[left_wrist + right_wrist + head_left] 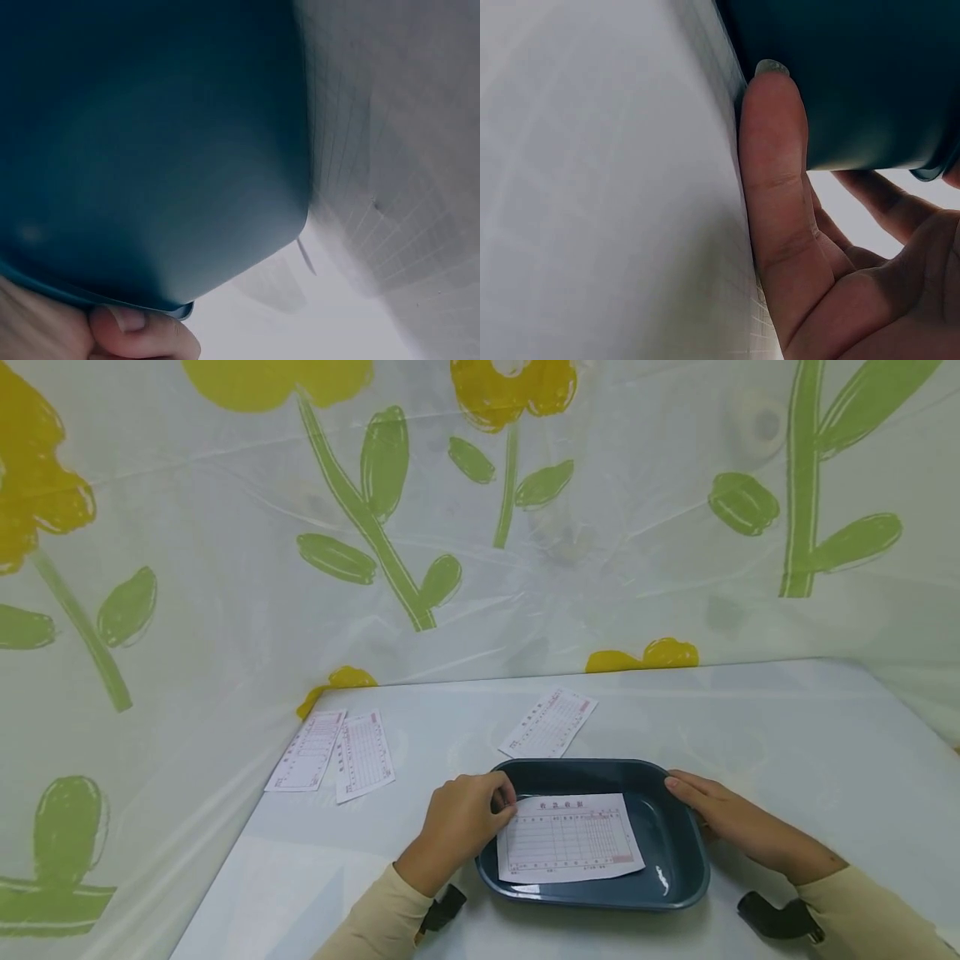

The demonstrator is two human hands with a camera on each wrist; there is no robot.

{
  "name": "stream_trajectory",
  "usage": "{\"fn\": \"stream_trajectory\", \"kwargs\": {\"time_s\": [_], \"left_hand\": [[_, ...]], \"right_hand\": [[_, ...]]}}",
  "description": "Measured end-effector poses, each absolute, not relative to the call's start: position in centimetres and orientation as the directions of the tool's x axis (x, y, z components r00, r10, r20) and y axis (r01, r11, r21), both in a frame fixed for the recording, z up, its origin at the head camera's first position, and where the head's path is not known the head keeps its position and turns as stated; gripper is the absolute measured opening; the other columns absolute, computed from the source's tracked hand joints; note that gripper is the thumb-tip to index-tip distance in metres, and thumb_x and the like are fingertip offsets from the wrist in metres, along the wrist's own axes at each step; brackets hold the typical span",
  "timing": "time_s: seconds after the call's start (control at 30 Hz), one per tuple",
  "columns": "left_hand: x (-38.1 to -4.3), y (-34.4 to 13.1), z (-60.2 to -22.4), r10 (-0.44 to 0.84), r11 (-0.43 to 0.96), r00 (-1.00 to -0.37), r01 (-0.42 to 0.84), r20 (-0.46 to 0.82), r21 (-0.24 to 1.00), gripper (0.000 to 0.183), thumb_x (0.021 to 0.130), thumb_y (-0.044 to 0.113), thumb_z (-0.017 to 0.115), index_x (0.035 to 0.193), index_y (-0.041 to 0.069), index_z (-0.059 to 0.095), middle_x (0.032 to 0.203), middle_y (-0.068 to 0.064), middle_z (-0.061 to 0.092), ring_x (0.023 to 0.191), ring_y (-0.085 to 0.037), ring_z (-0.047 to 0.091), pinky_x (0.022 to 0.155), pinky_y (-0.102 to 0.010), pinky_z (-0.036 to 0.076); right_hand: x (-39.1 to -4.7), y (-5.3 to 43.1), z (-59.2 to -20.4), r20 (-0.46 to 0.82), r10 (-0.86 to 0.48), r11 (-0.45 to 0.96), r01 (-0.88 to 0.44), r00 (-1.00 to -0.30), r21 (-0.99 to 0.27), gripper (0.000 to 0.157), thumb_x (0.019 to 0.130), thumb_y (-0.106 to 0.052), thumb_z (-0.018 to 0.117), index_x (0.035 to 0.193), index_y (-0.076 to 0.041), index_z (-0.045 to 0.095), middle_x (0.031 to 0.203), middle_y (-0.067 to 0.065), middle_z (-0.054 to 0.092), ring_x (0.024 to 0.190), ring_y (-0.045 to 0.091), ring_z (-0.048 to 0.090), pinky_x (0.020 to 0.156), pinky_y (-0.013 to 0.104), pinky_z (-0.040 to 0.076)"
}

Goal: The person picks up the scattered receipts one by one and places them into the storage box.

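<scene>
A dark blue rectangular tray (671, 860) rests on the white table in the head view. Inside it, a printed paper receipt slip (570, 839) with red lines lies toward the left, partly over the tray's left wall. My left hand (467, 817) is at the tray's upper left corner, thumb and forefinger pinching the slip's upper left corner. On the opposite side, my right hand (731, 818) grips the tray, thumb over the rim and fingers along the outer wall. The right wrist view shows its fingers (772, 142) against the tray's outside (862, 90).
Two similar slips, one (309, 752) beside another (365, 756), lie at the table's left edge. A further slip (551, 724) lies behind the tray, its lower end close to the rim. A flower-patterned sheet (600, 568) hangs behind the table (787, 735).
</scene>
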State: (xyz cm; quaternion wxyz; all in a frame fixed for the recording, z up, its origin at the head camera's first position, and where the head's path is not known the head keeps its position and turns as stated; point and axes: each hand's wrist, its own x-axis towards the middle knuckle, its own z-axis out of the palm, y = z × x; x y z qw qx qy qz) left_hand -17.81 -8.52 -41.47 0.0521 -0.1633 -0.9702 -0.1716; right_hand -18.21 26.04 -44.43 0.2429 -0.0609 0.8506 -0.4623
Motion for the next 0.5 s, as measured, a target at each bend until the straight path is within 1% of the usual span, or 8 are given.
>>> {"fn": "stream_trajectory", "kwargs": {"time_s": [0.1,0.23,0.37,0.5], "left_hand": [[-17.77,-8.55,-41.58,0.307,0.885,-0.936,0.348,0.172,0.311,0.012,0.083,0.025,0.082,0.082,0.022,0.070,0.068,0.011,0.065,0.056,-0.002,0.048,0.049,-0.020,0.036],[-17.71,-8.48,-41.51,0.307,0.889,-0.937,0.345,0.167,0.301,0.009,0.082,0.025,0.082,0.083,0.022,0.075,0.068,0.012,0.065,0.056,-0.003,0.048,0.049,-0.020,0.036],[-17.63,-8.41,-41.40,0.307,0.893,-0.938,0.343,0.163,0.290,0.006,0.083,0.025,0.082,0.085,0.021,0.079,0.071,0.009,0.068,0.058,-0.005,0.049,0.049,-0.020,0.036],[-17.61,-8.46,-41.45,0.310,0.895,-0.937,0.345,0.163,0.282,0.006,0.084,0.024,0.081,0.088,0.019,0.080,0.078,0.006,0.073,0.059,-0.006,0.050,0.049,-0.020,0.036]], "right_hand": [[-18.20,26.05,-44.45,-0.357,-0.327,0.567,0.121,-0.875,-0.815,0.080,0.106,-0.053,0.031,0.155,0.008,0.017,0.159,0.034,0.022,0.140,0.054,0.034,0.096,0.057,0.051],[-18.18,26.03,-44.40,-0.361,-0.322,0.578,0.120,-0.875,-0.807,0.081,0.106,-0.054,0.030,0.155,0.008,0.017,0.159,0.034,0.021,0.142,0.055,0.031,0.097,0.059,0.050],[-18.18,25.95,-44.37,-0.362,-0.324,0.576,0.121,-0.874,-0.809,0.080,0.106,-0.054,0.030,0.155,0.008,0.017,0.159,0.033,0.021,0.142,0.056,0.030,0.098,0.060,0.049],[-18.16,25.84,-44.33,-0.360,-0.326,0.577,0.117,-0.874,-0.808,0.080,0.106,-0.054,0.029,0.155,0.008,0.017,0.159,0.033,0.021,0.142,0.056,0.028,0.098,0.061,0.048]]}}
